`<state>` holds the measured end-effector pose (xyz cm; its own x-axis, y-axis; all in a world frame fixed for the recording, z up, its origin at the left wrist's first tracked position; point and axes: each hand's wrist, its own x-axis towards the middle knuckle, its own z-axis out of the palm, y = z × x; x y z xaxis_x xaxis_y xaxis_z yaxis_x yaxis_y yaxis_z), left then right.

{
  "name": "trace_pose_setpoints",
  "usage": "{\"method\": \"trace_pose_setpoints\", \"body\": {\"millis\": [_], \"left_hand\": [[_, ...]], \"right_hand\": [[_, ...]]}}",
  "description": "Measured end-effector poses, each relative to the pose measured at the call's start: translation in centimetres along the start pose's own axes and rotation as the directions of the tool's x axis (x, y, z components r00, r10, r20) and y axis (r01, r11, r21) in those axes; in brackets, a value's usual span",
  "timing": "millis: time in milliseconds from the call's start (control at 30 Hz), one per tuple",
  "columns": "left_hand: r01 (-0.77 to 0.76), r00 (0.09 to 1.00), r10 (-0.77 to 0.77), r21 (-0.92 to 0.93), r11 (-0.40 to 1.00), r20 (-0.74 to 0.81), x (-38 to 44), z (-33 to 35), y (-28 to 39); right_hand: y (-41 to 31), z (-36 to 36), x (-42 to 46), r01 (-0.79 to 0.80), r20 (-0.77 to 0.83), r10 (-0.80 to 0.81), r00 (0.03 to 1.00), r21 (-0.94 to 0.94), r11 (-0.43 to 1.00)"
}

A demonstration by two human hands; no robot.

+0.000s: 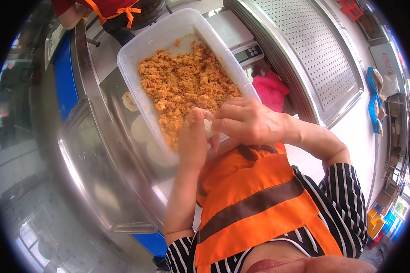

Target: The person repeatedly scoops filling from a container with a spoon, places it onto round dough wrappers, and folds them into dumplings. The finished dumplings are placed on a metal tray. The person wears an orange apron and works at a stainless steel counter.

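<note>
A translucent plastic tub [128, 73] holds a crumbly orange-brown filling [184, 82]. Over its near edge, my left hand [194, 136] cups a piece of white dough [209, 128], largely hidden by the fingers. My right hand [247, 119] pinches that dough from the other side, and a thin metal tool [222, 100] sticks out past its fingers. Flat round dough wrappers [140, 129] lie on the steel surface left of the tub, partly under its edge. A folded dough piece [130, 101] rests farther up there.
A digital scale [247, 53] and a bright pink cloth [268, 90] are right of the tub. Beyond them are perforated metal trays [314, 51]. An empty-looking metal tray [99, 163] lies at left. Another person in an orange-tied apron [112, 10] stands at the top.
</note>
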<state>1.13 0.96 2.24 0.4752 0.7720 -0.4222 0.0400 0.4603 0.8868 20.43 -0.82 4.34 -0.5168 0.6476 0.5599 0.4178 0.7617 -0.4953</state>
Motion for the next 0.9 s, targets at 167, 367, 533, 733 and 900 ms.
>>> {"method": "trace_pose_setpoints", "body": {"millis": [167, 367, 533, 733, 900], "left_hand": [[-0.179, 0.979, 0.178, -0.001, 0.984, -0.102, 0.1, 1.1, -0.2], [-0.129, 0.990, 0.128, -0.009, 0.992, -0.062, 0.2, 0.7, -0.1], [-0.094, 0.994, 0.089, -0.098, 0.991, -0.058, 0.5, 1.3, -0.3], [0.010, 0.997, -0.028, -0.256, 0.967, -0.066, 0.5, 1.5, -0.1], [0.096, 0.986, -0.156, -0.566, 0.819, -0.059, 1.0, 0.9, -0.1]], "right_hand": [[-0.8, 0.2, -0.2, -0.160, -0.025, 0.163, 0.986, 0.091, 0.983], [-0.3, 0.1, -0.5, -0.068, 0.024, 0.068, 0.997, 0.010, 0.998], [-0.4, 0.4, -0.6, -0.048, 0.027, 0.051, 0.998, -0.102, 0.994], [-1.0, 0.8, -0.8, -0.130, -0.001, 0.130, 0.991, -0.078, 0.988], [-2.4, -0.8, 0.2, -0.229, -0.093, 0.221, 0.971, -0.093, 0.969]]}}
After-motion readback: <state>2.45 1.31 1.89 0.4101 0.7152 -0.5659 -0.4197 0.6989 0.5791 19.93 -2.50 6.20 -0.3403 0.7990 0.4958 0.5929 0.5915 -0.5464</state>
